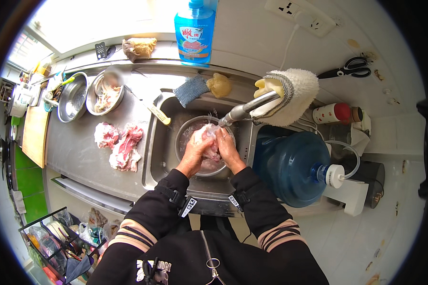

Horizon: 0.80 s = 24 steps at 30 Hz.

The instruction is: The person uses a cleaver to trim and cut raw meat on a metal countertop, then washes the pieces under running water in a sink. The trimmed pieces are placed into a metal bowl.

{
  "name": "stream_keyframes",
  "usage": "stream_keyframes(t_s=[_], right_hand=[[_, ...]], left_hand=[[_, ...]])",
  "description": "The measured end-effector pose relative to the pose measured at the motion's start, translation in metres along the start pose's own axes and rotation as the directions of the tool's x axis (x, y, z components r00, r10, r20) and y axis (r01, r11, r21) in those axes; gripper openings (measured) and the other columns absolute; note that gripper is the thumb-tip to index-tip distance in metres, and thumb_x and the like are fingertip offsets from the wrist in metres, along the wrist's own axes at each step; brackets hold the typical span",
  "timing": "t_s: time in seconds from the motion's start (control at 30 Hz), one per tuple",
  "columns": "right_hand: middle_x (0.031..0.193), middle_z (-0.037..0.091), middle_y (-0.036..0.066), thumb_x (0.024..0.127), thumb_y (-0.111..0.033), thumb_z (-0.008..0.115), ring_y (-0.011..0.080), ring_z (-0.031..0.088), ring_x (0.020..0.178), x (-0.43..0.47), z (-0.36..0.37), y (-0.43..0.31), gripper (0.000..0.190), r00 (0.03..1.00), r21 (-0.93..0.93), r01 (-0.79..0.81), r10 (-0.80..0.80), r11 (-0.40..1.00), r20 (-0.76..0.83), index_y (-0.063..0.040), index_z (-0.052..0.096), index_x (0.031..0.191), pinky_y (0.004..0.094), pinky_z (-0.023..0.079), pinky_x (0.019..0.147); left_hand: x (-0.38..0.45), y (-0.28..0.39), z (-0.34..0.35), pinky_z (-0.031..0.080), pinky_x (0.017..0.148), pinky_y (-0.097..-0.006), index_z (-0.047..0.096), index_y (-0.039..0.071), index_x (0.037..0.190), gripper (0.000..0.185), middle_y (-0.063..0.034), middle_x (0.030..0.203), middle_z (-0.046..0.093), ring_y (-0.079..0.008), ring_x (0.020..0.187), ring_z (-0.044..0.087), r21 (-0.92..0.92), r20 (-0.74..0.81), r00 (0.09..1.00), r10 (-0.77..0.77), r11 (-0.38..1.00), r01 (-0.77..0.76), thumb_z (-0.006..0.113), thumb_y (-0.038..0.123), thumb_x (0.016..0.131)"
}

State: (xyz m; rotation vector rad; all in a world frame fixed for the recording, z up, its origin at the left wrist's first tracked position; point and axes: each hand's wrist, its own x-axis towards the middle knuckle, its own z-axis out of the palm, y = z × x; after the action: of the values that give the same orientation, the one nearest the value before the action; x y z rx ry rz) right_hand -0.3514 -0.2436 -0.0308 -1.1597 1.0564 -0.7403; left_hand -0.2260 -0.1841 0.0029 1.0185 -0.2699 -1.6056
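Note:
My left hand (196, 151) and my right hand (229, 146) both grip a piece of raw meat (209, 137), one from each side. The meat is under the metal faucet (235, 114), over a round metal bowl (183, 128) that stands in the steel sink (169, 149). Cloudy, pinkish water is in the bowl. Pieces of raw meat (125, 151) lie on the steel counter left of the sink. A knife with a yellowish handle (159, 113) rests across the sink's left rim, its blade over the counter.
A blue mesh sponge (190, 90) and a yellow sponge (219, 85) lie at the sink's back edge. Metal bowls (73, 98) (105, 92) stand back left, near a wooden board (35, 130). A white towel (292, 98) hangs by the faucet. A large blue water bottle (292, 167) is at right.

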Motion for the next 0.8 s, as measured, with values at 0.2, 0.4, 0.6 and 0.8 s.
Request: stream_keyframes(t_s=[0.2,0.4,0.6,0.8], right_hand=[[0.121,0.057,0.006,0.093,-0.013,0.065,0.0133,0.055,0.107,-0.015,0.013,-0.011,0.045,0.983,0.112,-0.052,0.031,0.992,0.182,-0.007,0.044,0.133,0.0311,0.046,0.094],[0.101,0.065,0.012,0.091,-0.028,0.065,0.0193,0.062,0.086,0.001,0.032,0.012,0.036,0.990,-0.058,-0.084,0.077,0.995,-0.115,-0.005,0.057,0.118,0.0345,0.051,0.077],[0.071,0.064,0.010,0.099,-0.032,0.050,0.0214,0.061,0.070,0.016,0.021,0.008,0.039,0.928,-0.023,-0.218,0.200,0.976,-0.313,0.001,0.064,0.085,0.0398,0.048,0.066],[0.102,0.066,0.026,0.097,-0.028,0.046,0.0434,0.062,0.101,0.004,0.027,-0.004,0.032,0.977,-0.460,-0.089,-0.013,0.884,-0.215,-0.001,0.062,0.107,0.0495,0.047,0.083]], left_hand=[[0.019,-0.013,-0.025,0.049,0.082,-0.0294,0.063,0.004,0.110,0.027,-0.0044,0.101,0.064,-0.0122,0.090,0.059,0.130,-0.127,0.974,0.190,0.976,-0.173,0.057,0.029,0.101],[0.022,-0.018,-0.027,0.048,0.072,-0.0285,0.061,0.005,0.106,0.036,-0.0035,0.096,0.062,-0.0097,0.083,0.057,0.379,-0.196,0.931,0.308,0.899,-0.218,0.044,0.036,0.106],[-0.004,-0.001,-0.005,0.050,0.066,-0.0238,0.053,0.006,0.118,0.035,-0.0016,0.100,0.059,-0.0104,0.088,0.059,0.303,0.012,0.977,0.215,0.930,-0.208,0.065,0.013,0.086],[0.013,-0.004,-0.005,0.050,0.072,-0.0260,0.060,0.006,0.110,0.021,-0.0010,0.095,0.062,-0.0100,0.086,0.059,0.113,-0.184,0.963,0.197,0.978,-0.178,0.063,0.016,0.092]])
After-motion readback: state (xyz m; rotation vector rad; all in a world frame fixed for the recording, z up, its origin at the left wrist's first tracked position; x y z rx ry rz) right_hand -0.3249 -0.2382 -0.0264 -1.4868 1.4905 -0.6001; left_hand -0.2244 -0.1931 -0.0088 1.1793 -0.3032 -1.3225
